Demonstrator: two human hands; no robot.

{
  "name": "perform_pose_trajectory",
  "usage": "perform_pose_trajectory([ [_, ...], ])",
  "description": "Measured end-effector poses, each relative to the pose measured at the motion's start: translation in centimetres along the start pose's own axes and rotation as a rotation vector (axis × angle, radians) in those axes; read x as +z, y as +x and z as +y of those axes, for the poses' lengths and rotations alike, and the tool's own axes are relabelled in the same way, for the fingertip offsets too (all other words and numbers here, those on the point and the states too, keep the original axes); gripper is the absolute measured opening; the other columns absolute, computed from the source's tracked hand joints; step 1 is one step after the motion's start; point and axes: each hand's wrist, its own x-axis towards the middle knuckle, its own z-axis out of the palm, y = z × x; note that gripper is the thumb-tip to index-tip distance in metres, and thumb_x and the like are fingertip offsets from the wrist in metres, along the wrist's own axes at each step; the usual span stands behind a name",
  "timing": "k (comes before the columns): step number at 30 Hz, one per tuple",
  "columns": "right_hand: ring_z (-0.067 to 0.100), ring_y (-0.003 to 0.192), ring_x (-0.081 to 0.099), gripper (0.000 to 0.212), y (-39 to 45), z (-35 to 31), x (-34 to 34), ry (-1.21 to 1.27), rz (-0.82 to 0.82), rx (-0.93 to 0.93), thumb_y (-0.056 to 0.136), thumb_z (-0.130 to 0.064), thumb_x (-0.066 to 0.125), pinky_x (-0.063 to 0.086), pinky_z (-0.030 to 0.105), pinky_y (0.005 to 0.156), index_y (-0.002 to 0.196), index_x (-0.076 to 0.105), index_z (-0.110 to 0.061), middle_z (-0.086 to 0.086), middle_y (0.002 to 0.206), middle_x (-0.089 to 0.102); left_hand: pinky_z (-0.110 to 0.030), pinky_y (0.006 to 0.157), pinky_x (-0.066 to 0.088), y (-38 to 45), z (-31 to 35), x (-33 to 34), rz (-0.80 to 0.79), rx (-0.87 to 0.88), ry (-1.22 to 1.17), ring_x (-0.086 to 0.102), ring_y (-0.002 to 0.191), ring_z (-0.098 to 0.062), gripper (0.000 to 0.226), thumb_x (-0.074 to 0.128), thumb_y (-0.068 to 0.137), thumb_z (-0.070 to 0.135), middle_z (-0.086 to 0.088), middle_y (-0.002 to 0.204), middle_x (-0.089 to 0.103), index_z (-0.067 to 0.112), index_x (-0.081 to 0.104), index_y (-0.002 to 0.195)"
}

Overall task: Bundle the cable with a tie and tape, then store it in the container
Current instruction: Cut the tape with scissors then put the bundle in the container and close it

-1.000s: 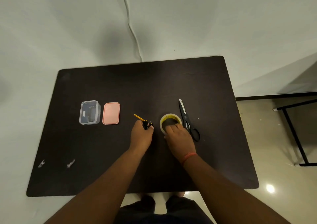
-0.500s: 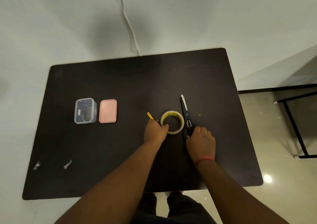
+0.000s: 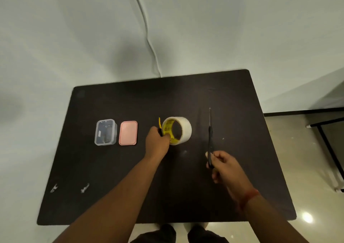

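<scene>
Head: left hand (image 3: 158,144) tilts tape roll (image 3: 177,130); right hand (image 3: 224,165) grips scissors (image 3: 210,138).

print inside the tape roll (image 3: 170,131) is too blurred to read.

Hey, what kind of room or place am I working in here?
Probably a plain indoor room set up as a workspace: a dark table against a bare pale wall, a glossy tiled floor, and a metal frame nearby.

The left hand (image 3: 158,144) hides most of the cable (image 3: 160,132); contents of the clear container (image 3: 105,132) are too dim to identify, and two small pale bits (image 3: 85,188) blur.
</scene>
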Motion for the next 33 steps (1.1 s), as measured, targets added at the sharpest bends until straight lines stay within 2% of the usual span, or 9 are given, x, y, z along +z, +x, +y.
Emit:
perform_pose_trajectory([
  [3,0.018,0.057,0.054,0.025,-2.7,-1.1,0.6,-0.028,-0.057,-0.015,0.094,-0.035,0.058,0.048,0.029,0.051,0.096,0.065,-0.01,0.009,0.081,0.066,-0.039,0.065,0.052,0.0,0.8,-2.6,0.146,0.234,0.192,0.062,0.08,-0.022,0.015,0.063,0.086,0.018,-0.004,0.09,0.061,0.018,0.05,0.093],
  [7,0.014,0.053,0.054,0.028,-4.8,-2.9,2.7,-0.09,-0.14,-0.021,0.093,-0.04,0.058,0.047,0.028,0.051,0.093,0.064,-0.012,0.005,0.077,0.065,-0.026,0.057,0.041,-1.3,2.3,-4.4,0.247,0.438,0.306,0.056,0.071,-0.015,0.017,0.063,0.088,0.014,-0.003,0.087,0.057,0.017,0.047,0.09],
  [9,0.013,0.051,0.053,0.032,-5.5,-4.0,4.0,-0.142,-0.166,-0.038,0.092,-0.045,0.059,0.047,0.028,0.05,0.09,0.062,-0.013,0.005,0.076,0.065,-0.031,0.058,0.042,-2.0,3.1,-4.9,0.266,0.534,0.382,0.054,0.071,-0.017,0.013,0.061,0.087,0.012,-0.005,0.088,0.056,0.014,0.049,0.091],
  [13,0.012,0.047,0.052,0.036,-6.8,-5.7,5.9,-0.193,-0.2,-0.072,0.09,-0.053,0.056,0.044,0.026,0.044,0.085,0.059,-0.018,0.007,0.077,0.066,-0.03,0.059,0.033,-2.4,4.5,-5.9,0.32,0.718,0.575,0.049,0.066,-0.02,0.008,0.061,0.086,0.009,-0.008,0.085,0.056,0.009,0.054,0.089],
  [16,0.007,0.038,0.049,0.042,-7.3,-6.3,6.6,-0.255,-0.156,-0.086,0.088,-0.056,0.058,0.039,0.02,0.038,0.081,0.057,-0.015,0.008,0.073,0.065,-0.033,0.059,0.041,-2.0,5.3,-6.9,0.319,0.864,0.688,0.053,0.066,-0.021,0.005,0.063,0.086,0.009,-0.009,0.083,0.061,0.008,0.059,0.09],
  [19,0.006,0.034,0.046,0.045,-7.0,-6.6,6.6,-0.348,-0.129,-0.064,0.088,-0.056,0.057,0.037,0.02,0.036,0.087,0.061,-0.012,0.007,0.07,0.064,-0.034,0.059,0.048,-1.6,5.9,-7.6,0.302,1.013,0.86,0.062,0.066,-0.025,0.014,0.071,0.077,0.006,-0.009,0.079,0.066,0.008,0.064,0.089],
  [26,0.005,0.033,0.044,0.045,-6.2,-6.1,7.1,-0.465,-0.137,-0.046,0.088,-0.061,0.054,0.037,0.018,0.036,0.083,0.06,-0.017,0.002,0.065,0.061,-0.032,0.063,0.049,-1.5,7.2,-8.1,0.236,1.122,1.003,0.062,0.07,-0.022,0.018,0.071,0.079,0.009,-0.007,0.083,0.066,0.01,0.063,0.094],
  [33,0.0,0.037,0.052,0.041,-5.6,-5.7,6.8,-0.521,-0.097,-0.103,0.089,-0.059,0.055,0.042,0.021,0.045,0.08,0.061,-0.019,-0.001,0.065,0.065,-0.031,0.068,0.046,-1.6,7.8,-7.2,0.204,1.079,0.988,0.06,0.075,-0.021,0.015,0.065,0.085,0.012,-0.007,0.088,0.066,0.01,0.062,0.1],
])
